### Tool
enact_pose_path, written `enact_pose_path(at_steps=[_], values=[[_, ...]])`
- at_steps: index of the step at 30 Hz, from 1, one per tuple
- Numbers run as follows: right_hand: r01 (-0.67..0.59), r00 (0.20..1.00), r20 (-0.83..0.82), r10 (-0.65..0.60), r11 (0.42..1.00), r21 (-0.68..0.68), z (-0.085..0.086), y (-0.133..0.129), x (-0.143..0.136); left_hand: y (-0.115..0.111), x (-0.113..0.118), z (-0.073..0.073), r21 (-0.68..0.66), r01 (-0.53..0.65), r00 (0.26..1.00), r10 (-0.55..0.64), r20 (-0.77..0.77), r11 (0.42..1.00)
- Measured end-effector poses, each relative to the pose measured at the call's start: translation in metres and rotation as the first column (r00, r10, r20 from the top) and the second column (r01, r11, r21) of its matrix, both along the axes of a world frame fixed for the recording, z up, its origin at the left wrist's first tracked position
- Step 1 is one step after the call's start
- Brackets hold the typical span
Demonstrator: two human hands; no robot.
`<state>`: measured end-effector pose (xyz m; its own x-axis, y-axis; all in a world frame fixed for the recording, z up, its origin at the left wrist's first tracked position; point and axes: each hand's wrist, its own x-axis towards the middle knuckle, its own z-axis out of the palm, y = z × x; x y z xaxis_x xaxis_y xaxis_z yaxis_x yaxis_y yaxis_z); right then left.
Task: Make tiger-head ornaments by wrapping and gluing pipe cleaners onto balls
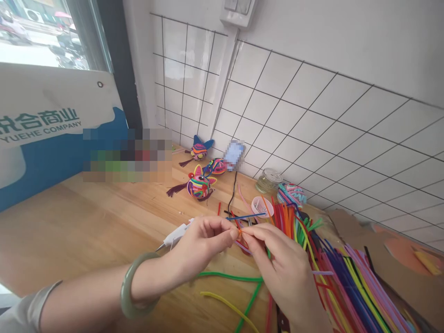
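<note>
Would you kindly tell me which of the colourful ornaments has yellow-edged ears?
The front tasselled ornament, nearest the left hand; its ears are pink edged with yellow, while the rear ornament has blue ones.

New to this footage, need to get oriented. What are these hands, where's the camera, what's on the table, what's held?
No machine here: these are a person's bare hands. The single picture comes from a camera worn on the head, looking forward and down. The left hand wears a bangle; it and the right hand meet at the fingertips, pinching what looks like a small orange strand. On the wooden table lie many coloured pipe cleaners, mostly to the right. Farther back are colourful ornaments, a pink dish and a glass jar.
</note>
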<state>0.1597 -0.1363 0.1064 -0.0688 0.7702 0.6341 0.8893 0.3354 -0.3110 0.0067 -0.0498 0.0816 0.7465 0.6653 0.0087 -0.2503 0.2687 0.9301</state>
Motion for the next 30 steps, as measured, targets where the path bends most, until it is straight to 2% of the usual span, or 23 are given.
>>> enact_pose_path(at_steps=[3, 5, 9, 11, 12, 14, 15, 18, 20, 23, 30], values=[[0.043, 0.999, -0.002, -0.043, 0.998, 0.043, 0.001, 0.002, -0.008, -0.004, 0.0, 0.002, 0.15, -0.106, 0.994, 0.104, 0.022, 0.983], [0.07, 0.998, -0.003, -0.07, 0.995, 0.073, 0.0, 0.003, -0.014, -0.006, 0.001, 0.001, 0.281, -0.193, 0.98, 0.197, 0.012, 0.94], [0.158, 0.986, 0.021, -0.164, 0.971, 0.177, -0.011, 0.005, -0.028, -0.008, 0.002, -0.004, 0.552, -0.315, 0.93, 0.367, 0.017, 0.772], [0.213, 0.974, 0.029, -0.226, 0.948, 0.237, -0.015, 0.006, -0.034, -0.008, 0.001, -0.005, 0.621, -0.351, 0.91, 0.41, 0.052, 0.701], [0.229, 0.969, 0.029, -0.244, 0.939, 0.256, -0.016, 0.007, -0.034, -0.008, 0.001, -0.005, 0.635, -0.356, 0.907, 0.417, 0.058, 0.686], [0.208, 0.975, 0.032, -0.222, 0.949, 0.239, -0.014, 0.006, -0.031, -0.006, -0.001, -0.001, 0.63, -0.324, 0.917, 0.397, 0.028, 0.705], [0.176, 0.982, 0.036, -0.187, 0.964, 0.201, -0.011, 0.005, -0.026, -0.005, -0.002, 0.001, 0.607, -0.274, 0.933, 0.359, -0.019, 0.746], [0.027, 0.999, 0.032, -0.027, 1.0, -0.013, 0.0, 0.0, -0.006, 0.002, -0.006, 0.008, 0.43, -0.04, 0.981, 0.116, -0.153, 0.902], [-0.063, 0.998, 0.008, 0.065, 0.991, -0.121, 0.006, -0.004, 0.005, 0.006, -0.007, 0.009, 0.27, 0.107, 0.978, -0.054, -0.2, 0.957], [-0.11, 0.994, -0.011, 0.11, 0.979, -0.174, 0.009, -0.007, 0.011, 0.012, -0.007, 0.009, 0.173, 0.187, 0.966, -0.149, -0.21, 0.967], [-0.071, 0.997, 0.026, 0.073, 0.995, -0.067, 0.003, -0.002, 0.003, 0.017, -0.006, 0.011, 0.237, 0.151, 0.968, -0.095, -0.231, 0.96]])
